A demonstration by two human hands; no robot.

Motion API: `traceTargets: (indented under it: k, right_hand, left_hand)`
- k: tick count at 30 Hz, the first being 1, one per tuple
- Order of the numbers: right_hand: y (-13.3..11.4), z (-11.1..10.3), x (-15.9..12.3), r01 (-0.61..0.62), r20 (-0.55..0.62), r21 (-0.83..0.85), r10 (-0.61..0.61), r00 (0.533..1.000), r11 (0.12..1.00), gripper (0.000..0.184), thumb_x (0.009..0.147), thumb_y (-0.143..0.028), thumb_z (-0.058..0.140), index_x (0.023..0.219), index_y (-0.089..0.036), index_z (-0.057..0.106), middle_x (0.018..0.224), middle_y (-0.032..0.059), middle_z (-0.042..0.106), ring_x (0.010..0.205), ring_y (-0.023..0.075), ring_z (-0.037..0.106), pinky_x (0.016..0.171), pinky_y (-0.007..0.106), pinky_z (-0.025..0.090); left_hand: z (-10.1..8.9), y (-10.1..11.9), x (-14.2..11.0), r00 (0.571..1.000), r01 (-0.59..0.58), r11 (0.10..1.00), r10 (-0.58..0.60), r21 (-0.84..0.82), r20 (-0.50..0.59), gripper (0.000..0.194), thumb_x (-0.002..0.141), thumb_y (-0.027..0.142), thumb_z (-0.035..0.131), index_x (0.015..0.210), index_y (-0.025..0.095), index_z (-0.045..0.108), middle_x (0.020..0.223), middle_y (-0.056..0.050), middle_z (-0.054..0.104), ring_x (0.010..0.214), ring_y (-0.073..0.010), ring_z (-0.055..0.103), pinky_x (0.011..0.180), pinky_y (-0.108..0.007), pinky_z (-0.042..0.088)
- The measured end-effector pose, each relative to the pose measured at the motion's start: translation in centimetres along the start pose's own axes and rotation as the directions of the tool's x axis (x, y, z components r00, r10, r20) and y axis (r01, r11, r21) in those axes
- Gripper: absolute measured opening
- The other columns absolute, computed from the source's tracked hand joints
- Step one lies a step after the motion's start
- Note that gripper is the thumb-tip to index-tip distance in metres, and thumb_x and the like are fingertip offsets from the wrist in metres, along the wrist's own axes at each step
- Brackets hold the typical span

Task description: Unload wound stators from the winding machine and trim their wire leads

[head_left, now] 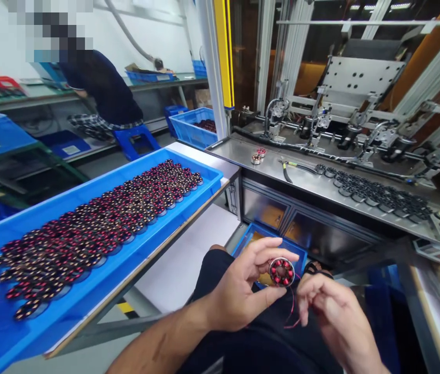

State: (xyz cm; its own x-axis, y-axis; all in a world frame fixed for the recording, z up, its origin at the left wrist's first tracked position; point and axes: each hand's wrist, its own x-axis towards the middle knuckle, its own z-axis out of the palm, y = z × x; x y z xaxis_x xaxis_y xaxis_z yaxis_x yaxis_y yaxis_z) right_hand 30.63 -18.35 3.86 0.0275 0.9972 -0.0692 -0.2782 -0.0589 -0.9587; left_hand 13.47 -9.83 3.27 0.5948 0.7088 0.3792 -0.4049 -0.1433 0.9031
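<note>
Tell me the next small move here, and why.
Probably draw the thin red wire taut with the right grip: it hangs slack, seemingly from the wound ring, and curves toward that grip, while the left grip holds the ring by its rim.

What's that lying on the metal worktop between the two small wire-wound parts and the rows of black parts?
A pair of pliers lies between the wire-wound parts and the black parts, as the head view shows.
</note>
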Motion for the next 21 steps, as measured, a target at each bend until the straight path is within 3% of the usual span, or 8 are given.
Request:
traceTargets:
  k: [4,7,10,13,16,19,21]
  right_hand:
    - [-0.8,-0.3,0.9,-0.046,0.03,-0.099,0.05,0.998,0.994,0.035,0.089,-0.046,0.065,0.069,-0.018,0.062,0.059,-0.0018,0.056,0.056,0.0099,0.049,0.058,0.024,0.038]
    - [-0.3,0.0,0.6,-0.076,0.055,-0.054,0.079,0.995,0.996,0.036,0.089,-0.045,0.066,0.066,-0.018,0.058,0.055,-0.0034,0.052,0.055,0.0093,0.044,0.056,0.024,0.033]
    - [0.8,0.0,0.0,-0.074,0.106,-0.04,0.078,0.991,0.996,0.037,0.087,-0.046,0.066,0.065,-0.018,0.056,0.055,-0.0033,0.051,0.056,0.01,0.042,0.057,0.025,0.032]
    - [1.5,-0.7,-0.4,-0.085,0.16,-0.148,0.109,0.981,0.985,0.04,0.088,-0.048,0.065,0.064,-0.018,0.054,0.057,-0.003,0.05,0.056,0.0099,0.043,0.057,0.025,0.032]
    - [0.8,-1.8,-0.3,-0.083,0.191,-0.334,0.154,0.969,0.939,0.041,0.086,-0.053,0.064,0.065,-0.018,0.056,0.059,-0.0027,0.049,0.055,0.0103,0.043,0.056,0.025,0.033]
    - [-1.0,-2.7,0.1,0.085,0.127,-0.473,-0.027,0.991,0.877,0.037,0.083,-0.056,0.067,0.076,-0.02,0.06,0.072,-0.0003,0.055,0.068,0.0143,0.051,0.064,0.026,0.04]
    - [-2.2,-2.5,0.3,0.193,0.086,-0.518,-0.174,0.981,0.833,0.037,0.08,-0.056,0.069,0.082,-0.021,0.059,0.079,0.0005,0.057,0.075,0.0166,0.054,0.069,0.027,0.042]
  left_hand:
    - [0.5,-0.5,-0.1,1.0,0.006,1.0,-0.005,-0.01,0.019,0.076,0.077,-0.001,0.073,0.139,0.032,0.044,0.125,-0.007,0.064,0.101,-0.014,0.067,0.09,-0.024,0.054]
    - [0.6,-0.9,0.0,1.0,-0.012,0.996,0.01,-0.092,-0.022,0.082,0.066,-0.002,0.082,0.135,0.031,0.05,0.11,-0.002,0.066,0.091,-0.0112,0.065,0.083,-0.021,0.054]
    - [0.3,-0.7,0.2,0.998,0.045,0.974,-0.051,-0.221,-0.023,0.077,0.067,-0.002,0.082,0.13,0.03,0.052,0.11,-0.002,0.069,0.091,-0.0106,0.067,0.081,-0.019,0.053]
    - [-0.1,-0.4,0.4,0.995,0.09,0.946,-0.099,-0.312,-0.014,0.067,0.071,0.0,0.081,0.126,0.029,0.055,0.113,-0.003,0.073,0.092,-0.0104,0.069,0.082,-0.019,0.053]
    - [-0.4,-0.3,0.4,0.996,0.086,0.968,-0.089,-0.236,-0.002,0.057,0.073,0.002,0.08,0.121,0.027,0.06,0.117,-0.003,0.073,0.102,-0.0129,0.069,0.089,-0.021,0.053]
    - [-0.5,-0.3,0.2,0.999,0.03,0.999,-0.03,-0.042,0.022,0.053,0.076,0.001,0.076,0.119,0.028,0.063,0.122,-0.003,0.07,0.115,-0.0157,0.065,0.099,-0.024,0.051]
    - [-0.4,-0.2,0.1,0.999,-0.001,0.998,-0.003,0.067,0.048,0.055,0.078,0.001,0.075,0.122,0.03,0.062,0.125,-0.003,0.069,0.118,-0.0172,0.063,0.102,-0.027,0.05]
